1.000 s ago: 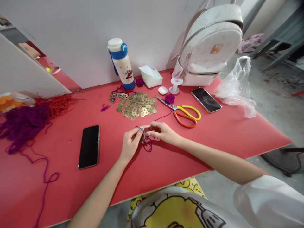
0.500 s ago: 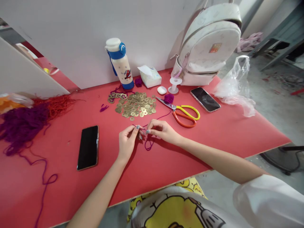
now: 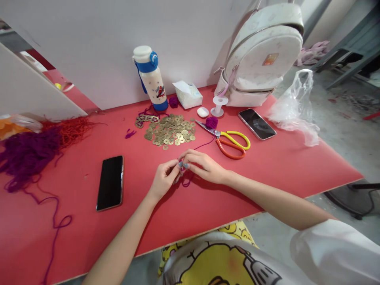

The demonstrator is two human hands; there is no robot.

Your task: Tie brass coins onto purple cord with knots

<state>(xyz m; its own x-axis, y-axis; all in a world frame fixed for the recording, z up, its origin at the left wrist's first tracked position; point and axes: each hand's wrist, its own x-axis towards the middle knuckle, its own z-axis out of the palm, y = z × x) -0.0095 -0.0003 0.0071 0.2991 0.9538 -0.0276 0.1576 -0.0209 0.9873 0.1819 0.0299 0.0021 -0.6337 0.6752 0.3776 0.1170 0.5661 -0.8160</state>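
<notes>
Over the middle of the red table (image 3: 208, 198), my left hand (image 3: 162, 179) and my right hand (image 3: 202, 166) meet fingertip to fingertip. Both pinch a thin purple cord (image 3: 187, 182) that loops on the table just below them. The cord runs up and right toward a small purple yarn ball (image 3: 211, 122) lying on the scissors. A heap of brass coins with square holes (image 3: 170, 131) lies just beyond my hands.
Yellow-and-orange scissors (image 3: 233, 142) lie right of the coins. A dark phone (image 3: 110, 182) lies left of my hands, another phone (image 3: 257, 124) at the right. Bottle (image 3: 151, 79), tissue pack (image 3: 188, 95), empty spool (image 3: 219, 105) and white backpack (image 3: 261, 55) stand along the wall. Purple and red yarn (image 3: 29, 152) is piled far left.
My hands have closed together, fingertips now touching over the cord. The loop below them has shrunk and shifted slightly to the right.
</notes>
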